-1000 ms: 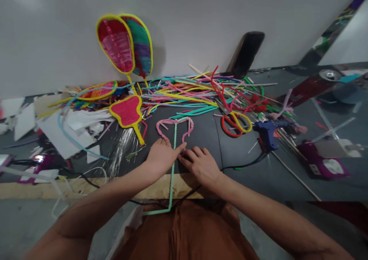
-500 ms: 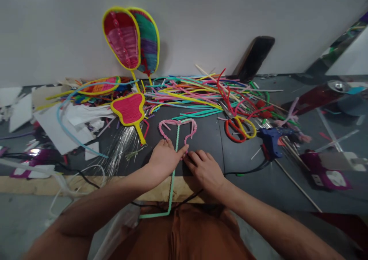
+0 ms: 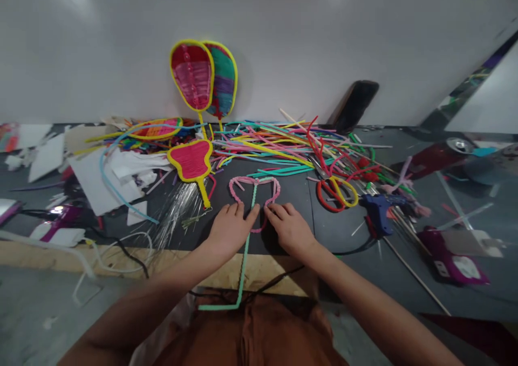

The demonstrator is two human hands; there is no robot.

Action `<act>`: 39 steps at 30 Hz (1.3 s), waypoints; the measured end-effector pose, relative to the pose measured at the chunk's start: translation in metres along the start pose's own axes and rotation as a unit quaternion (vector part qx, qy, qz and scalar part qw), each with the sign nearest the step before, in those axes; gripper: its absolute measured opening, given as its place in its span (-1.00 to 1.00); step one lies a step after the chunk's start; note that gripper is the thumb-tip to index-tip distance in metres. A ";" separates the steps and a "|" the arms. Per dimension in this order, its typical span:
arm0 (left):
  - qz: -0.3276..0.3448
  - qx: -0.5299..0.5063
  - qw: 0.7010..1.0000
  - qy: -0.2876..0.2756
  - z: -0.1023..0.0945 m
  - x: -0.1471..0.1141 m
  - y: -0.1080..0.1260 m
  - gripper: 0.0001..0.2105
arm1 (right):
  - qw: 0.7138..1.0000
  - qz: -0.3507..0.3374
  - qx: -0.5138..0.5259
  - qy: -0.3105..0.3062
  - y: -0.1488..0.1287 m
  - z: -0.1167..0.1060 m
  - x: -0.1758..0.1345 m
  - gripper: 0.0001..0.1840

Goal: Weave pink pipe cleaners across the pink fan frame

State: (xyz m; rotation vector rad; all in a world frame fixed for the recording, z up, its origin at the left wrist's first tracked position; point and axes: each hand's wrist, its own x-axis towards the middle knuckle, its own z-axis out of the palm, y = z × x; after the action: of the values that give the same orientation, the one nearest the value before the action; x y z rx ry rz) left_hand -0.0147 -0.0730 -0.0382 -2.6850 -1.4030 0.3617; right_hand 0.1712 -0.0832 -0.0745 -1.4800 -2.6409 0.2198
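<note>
A pink fuzzy wire bent into a fan-shaped outline [image 3: 273, 185] lies on the dark table [image 3: 291, 204], with a mint green stem [image 3: 245, 252] running down its middle toward me and bending over my lap. My left hand [image 3: 229, 231] presses on the stem and the outline's lower left. My right hand [image 3: 289, 228] rests on the outline's lower right, its fingertips meeting the left hand's at the stem. Whether the fingers pinch the wire is hidden.
A heap of coloured fuzzy wires [image 3: 279, 142] lies behind. Finished fans [image 3: 204, 80] lean on the wall; a pink fan [image 3: 191, 161] lies flat. A blue glue gun [image 3: 378, 210] sits right, red and yellow loops [image 3: 335, 192] beside it. White paper scraps [image 3: 97, 174] lie left. A dark phone [image 3: 354, 104] leans on the wall.
The view has tilted down a little and shifted, so everything sits lower in the frame. Both hands stay at the base of the pink outline, fingers slightly spread.
</note>
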 end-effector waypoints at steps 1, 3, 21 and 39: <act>-0.003 -0.032 0.999 0.016 0.005 -0.003 -0.005 -0.61 | 1.000 0.008 -0.009 -0.007 -0.003 0.000 0.001 -0.47; -0.007 -0.110 0.992 0.057 0.017 -0.009 -0.017 -0.64 | 0.999 0.019 -0.021 -0.015 -0.007 -0.001 0.001 -0.47; -0.034 -0.128 0.984 0.120 0.042 -0.022 -0.026 -0.62 | 0.997 0.067 -0.036 -0.033 -0.010 0.003 -0.001 -0.41; -0.083 -0.143 0.977 0.136 0.036 -0.020 0.004 -0.61 | 0.993 0.111 0.008 0.039 -0.014 0.004 0.003 -0.59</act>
State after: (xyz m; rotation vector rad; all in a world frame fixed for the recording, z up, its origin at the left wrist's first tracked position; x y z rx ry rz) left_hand -0.0314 -0.0926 -0.0705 -2.6643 -1.6819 -0.2316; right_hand 0.1577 -0.0882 -0.0760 -1.7389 -2.4069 0.1956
